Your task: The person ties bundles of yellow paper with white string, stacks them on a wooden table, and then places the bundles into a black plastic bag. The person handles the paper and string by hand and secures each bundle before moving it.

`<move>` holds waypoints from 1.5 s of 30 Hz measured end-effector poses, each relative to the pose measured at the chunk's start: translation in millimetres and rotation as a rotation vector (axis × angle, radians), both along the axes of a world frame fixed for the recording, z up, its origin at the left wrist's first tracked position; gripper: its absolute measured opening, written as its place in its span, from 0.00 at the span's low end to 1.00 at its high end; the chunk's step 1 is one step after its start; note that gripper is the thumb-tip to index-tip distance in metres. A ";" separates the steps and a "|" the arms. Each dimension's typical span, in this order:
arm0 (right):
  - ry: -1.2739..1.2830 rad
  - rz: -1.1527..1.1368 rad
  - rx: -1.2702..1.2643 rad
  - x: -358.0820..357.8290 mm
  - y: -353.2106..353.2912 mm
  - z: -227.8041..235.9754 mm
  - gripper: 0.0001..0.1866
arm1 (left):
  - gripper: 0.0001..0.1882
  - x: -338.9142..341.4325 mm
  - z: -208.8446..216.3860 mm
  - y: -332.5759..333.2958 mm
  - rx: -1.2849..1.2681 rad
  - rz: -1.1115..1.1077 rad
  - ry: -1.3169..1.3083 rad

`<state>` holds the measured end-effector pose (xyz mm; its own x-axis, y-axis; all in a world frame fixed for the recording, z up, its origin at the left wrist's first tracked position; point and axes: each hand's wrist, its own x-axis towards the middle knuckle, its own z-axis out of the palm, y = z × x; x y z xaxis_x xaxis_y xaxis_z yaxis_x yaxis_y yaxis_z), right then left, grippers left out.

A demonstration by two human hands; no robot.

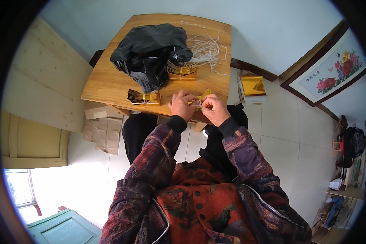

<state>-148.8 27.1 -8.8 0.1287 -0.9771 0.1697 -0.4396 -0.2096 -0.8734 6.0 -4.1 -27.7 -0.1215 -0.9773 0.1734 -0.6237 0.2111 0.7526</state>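
At the table's near edge my left hand (pixel 182 105) is closed on a small piece of folded gold paper (pixel 206 94), pressing it with thumb and fingers. My right hand (pixel 215 110) is closed in a pinch right beside it, at a short white string (pixel 199 103) that shows between the two hands. The fingers cover most of the paper. Left of my hands lies a tied bundle of folded gold paper (pixel 152 98), bound round its middle with white string. A second tied bundle (pixel 183 74) lies farther back, against a black plastic bag (pixel 150 44).
A loose heap of white strings (pixel 205 49) lies at the back right of the wooden table (pixel 110 85). A stack of gold sheets (pixel 254 86) rests on the floor to the right, near a framed flower picture (pixel 333 69). Flattened brown cardboard (pixel 103 134) lies left of my legs.
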 end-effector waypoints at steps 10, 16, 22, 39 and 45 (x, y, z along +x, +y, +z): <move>-0.020 0.030 0.071 -3.0 -2.7 2.4 0.04 | 0.05 -0.7 -17.0 -12.2 -0.049 0.014 0.196; -0.075 -0.001 0.079 0.1 -0.3 2.3 0.03 | 0.05 3.1 -22.9 -15.5 0.138 -0.011 0.281; -0.044 0.041 0.046 -1.0 -0.2 4.7 0.05 | 0.05 2.4 -18.2 -11.5 0.092 -0.014 0.222; 0.808 -0.102 -0.272 33.4 54.0 -7.7 0.06 | 0.06 -2.3 -9.1 5.1 -0.125 0.018 -0.024; 0.797 -0.077 -0.230 34.3 48.5 -8.5 0.02 | 0.04 -3.5 -0.2 7.4 -0.199 0.022 -0.052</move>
<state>-114.5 75.6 -17.3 0.2293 -0.9399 0.2528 -0.9283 -0.2893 -0.2337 2.5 3.3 -27.9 -0.1140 -0.9269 0.3575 -0.6667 0.3381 0.6642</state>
